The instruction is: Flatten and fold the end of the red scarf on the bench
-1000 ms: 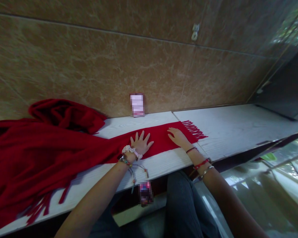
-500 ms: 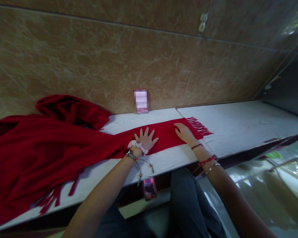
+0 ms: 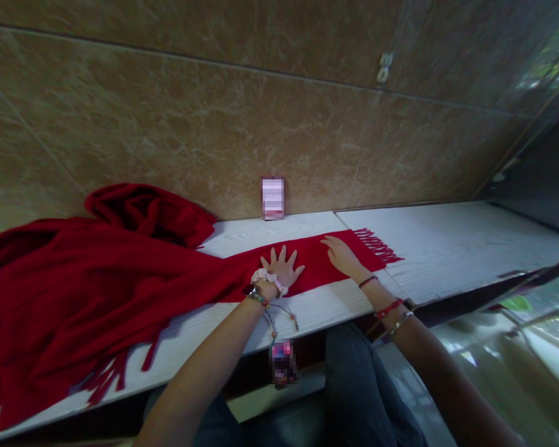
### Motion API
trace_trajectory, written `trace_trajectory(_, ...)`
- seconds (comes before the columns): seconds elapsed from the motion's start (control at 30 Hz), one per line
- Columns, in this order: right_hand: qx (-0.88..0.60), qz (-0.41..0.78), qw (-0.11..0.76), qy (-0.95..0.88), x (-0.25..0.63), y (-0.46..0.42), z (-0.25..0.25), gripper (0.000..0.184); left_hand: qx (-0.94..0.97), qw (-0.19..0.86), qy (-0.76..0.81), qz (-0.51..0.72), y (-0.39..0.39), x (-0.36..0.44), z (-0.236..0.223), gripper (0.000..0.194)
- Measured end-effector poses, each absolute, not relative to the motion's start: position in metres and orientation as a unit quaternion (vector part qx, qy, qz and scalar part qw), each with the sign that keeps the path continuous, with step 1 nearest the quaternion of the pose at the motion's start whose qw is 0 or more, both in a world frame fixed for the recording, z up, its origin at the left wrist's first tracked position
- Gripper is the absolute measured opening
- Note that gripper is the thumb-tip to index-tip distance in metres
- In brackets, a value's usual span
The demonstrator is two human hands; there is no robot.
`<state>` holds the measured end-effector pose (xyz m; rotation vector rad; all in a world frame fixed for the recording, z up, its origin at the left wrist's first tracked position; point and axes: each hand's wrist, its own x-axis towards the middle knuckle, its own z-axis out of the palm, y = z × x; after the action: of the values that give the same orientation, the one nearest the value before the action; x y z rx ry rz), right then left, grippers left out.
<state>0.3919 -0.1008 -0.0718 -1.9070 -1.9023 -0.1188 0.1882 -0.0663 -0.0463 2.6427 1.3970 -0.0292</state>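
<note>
A red fringed scarf (image 3: 144,267) lies along the white tabletop, heaped in loose folds on the left and narrowing to a flat strip on the right. My left hand (image 3: 283,268) presses on the strip with its fingers spread wide. Further right, my right hand (image 3: 342,256) rests on the same strip, palm down with fingers stretched out, close to the fringe (image 3: 378,246). Neither hand grips the cloth. More fringe hangs near the front edge at the lower left.
A small blurred card (image 3: 273,198) leans against the brown tiled wall (image 3: 190,136) behind the white tabletop (image 3: 447,248). A dark box-like object (image 3: 540,167) stands at the far right end. The tabletop's front edge runs just above my legs (image 3: 358,385).
My right hand has slid slightly left along the scarf, away from the fringe. My left hand keeps its place on the cloth. The whole view has shifted a little.
</note>
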Motion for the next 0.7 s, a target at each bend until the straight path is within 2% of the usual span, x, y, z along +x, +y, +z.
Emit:
trace_trajectory(0.13, -0.648, -0.038, 0.187, -0.737, 0.369, -0.094, -0.071, 0.041, 0.88, 0.073, 0.469, -0.003, -0.064, 0.187, -0.05, 0.057)
trace_trajectory(0.27, -0.649, -0.041, 0.133, -0.748, 0.388, -0.097, -0.076, 0.039, 0.871, 0.077, 0.485, -0.015, -0.057, 0.188, -0.059, 0.054)
trace_trajectory(0.47, -0.722, -0.024, 0.128, -0.679, 0.437, -0.092, -0.069, 0.042, 0.874, 0.056, 0.483, -0.007, -0.058, 0.189, -0.058, 0.052)
trace_trajectory(0.6, -0.699, -0.024, 0.144, -0.7, 0.428, -0.077, -0.063, 0.045, 0.868, -0.001, 0.494, 0.056, -0.059, 0.188, -0.05, 0.048)
trace_trajectory(0.7, -0.679, -0.014, 0.128, -0.722, 0.416, -0.073, -0.067, 0.044, 0.85, 0.008, 0.526, 0.041, -0.057, 0.187, -0.049, 0.049)
